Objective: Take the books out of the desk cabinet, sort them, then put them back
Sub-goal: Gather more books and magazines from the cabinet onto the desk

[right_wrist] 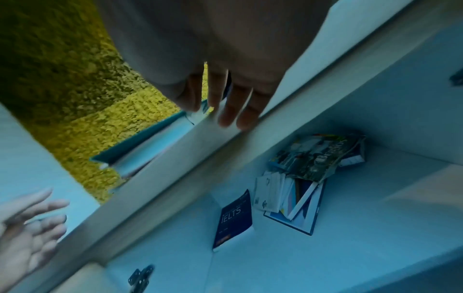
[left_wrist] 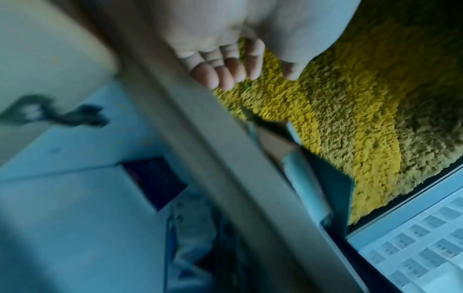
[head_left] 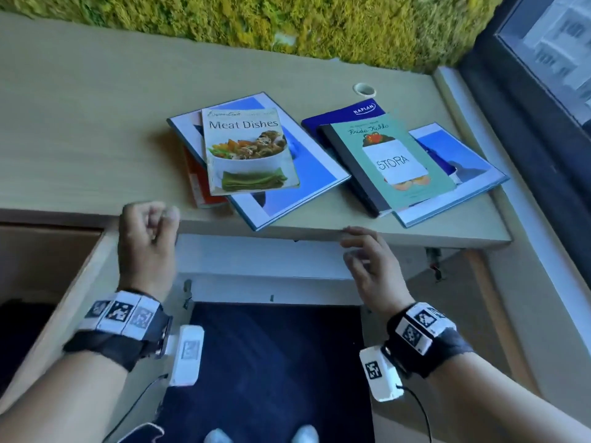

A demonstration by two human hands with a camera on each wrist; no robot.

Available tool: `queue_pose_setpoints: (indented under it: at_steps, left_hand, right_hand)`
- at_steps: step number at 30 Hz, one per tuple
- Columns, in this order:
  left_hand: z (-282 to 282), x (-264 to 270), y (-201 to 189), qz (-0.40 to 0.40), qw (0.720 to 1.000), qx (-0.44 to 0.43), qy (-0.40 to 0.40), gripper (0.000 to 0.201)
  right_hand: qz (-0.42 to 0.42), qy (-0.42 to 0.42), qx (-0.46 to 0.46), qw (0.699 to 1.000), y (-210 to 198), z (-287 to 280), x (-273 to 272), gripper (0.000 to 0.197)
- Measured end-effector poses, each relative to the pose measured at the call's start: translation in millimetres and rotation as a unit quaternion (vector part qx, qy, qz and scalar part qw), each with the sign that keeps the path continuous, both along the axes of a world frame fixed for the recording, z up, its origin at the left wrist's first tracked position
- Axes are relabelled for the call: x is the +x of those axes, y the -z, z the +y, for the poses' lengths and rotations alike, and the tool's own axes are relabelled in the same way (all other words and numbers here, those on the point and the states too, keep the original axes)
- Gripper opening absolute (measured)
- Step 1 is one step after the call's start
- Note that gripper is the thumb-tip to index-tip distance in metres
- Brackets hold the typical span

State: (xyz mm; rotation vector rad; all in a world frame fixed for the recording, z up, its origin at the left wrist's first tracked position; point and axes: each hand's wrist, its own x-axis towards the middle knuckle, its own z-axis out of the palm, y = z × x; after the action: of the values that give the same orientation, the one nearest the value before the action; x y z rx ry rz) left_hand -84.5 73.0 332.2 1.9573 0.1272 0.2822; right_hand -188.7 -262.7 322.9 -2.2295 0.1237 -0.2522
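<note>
— Dark floor is showing nearest, under the open cabinet; what are the hands doing above it?
— Both are hanging at the desk's front edge, carrying nothing. The left hand is loosely curled on air, and the right hand is spreading relaxed fingers just below the edge.
— So which step is going on?
— Judging by the layout, the taking-out is only partly done. The right wrist view is showing books waiting inside the cabinet: a dark IELTS book leaning apart, and a tumbled heap with a magazine on top.
— And the next move?
— Probably a reach down and inward, under the desktop, since those books are sitting well below and behind both hands. The heap is looking loose, so it would likely need a two-handed hold.
— What is lying farther off?
— Two piles are resting on the desktop, beyond the hands. The Meat Dishes book is topping the left pile, the Frida Kahlo book the right, over a Kaplan book. Behind, a moss wall is closing the view.
</note>
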Motion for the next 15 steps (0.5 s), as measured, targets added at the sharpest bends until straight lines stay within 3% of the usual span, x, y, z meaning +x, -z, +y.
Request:
queue_pose_setpoints:
  at_steps: [2, 4, 6, 8, 11, 13, 15]
  left_hand:
    - [-2.3, -36.5, 47.0, 0.055, 0.998, 0.002, 0.045, 0.044]
    - [-19.0, -46.2, 107.6, 0.151, 0.979, 0.036, 0.129, 0.039]
    - [-43.3, -26.6, 168.5, 0.225, 0.946, 0.088, 0.215, 0.048]
    - [-69.7, 5.8, 219.3, 0.244, 0.917, 0.165, 0.267, 0.063]
    - [-105.5, 51.4, 279.5, 0.241, 0.865, 0.314, 0.31, 0.077]
    - [-117.0, 76.5, 315.7, 0.253, 0.822, 0.414, 0.297, 0.086]
    - [-122.1, 89.4, 354.4, 0.268, 0.8, 0.465, 0.27, 0.091]
  right_hand:
    - [-0.045, 0.036, -0.033, 0.998, 29.4, 4.7, 5.5, 0.014]
    - [-0.031, 0.016, -0.057, 0.998, 76.6, 10.5, 9.8, 0.009]
    - [0.041, -0.038, -0.075, 0.996, 140.4, 11.6, 19.1, 0.013]
    - [0.151, -0.081, -0.092, 0.981, 200.7, 6.6, 38.5, 0.027]
    - [0.249, -0.053, -0.103, 0.961, 267.0, -13.6, 82.3, 0.046]
    - [0.237, -0.028, -0.138, 0.961, 298.6, -29.9, 120.2, 0.053]
    - [0.208, -0.014, -0.213, 0.955, 326.8, -41.4, 157.4, 0.06]
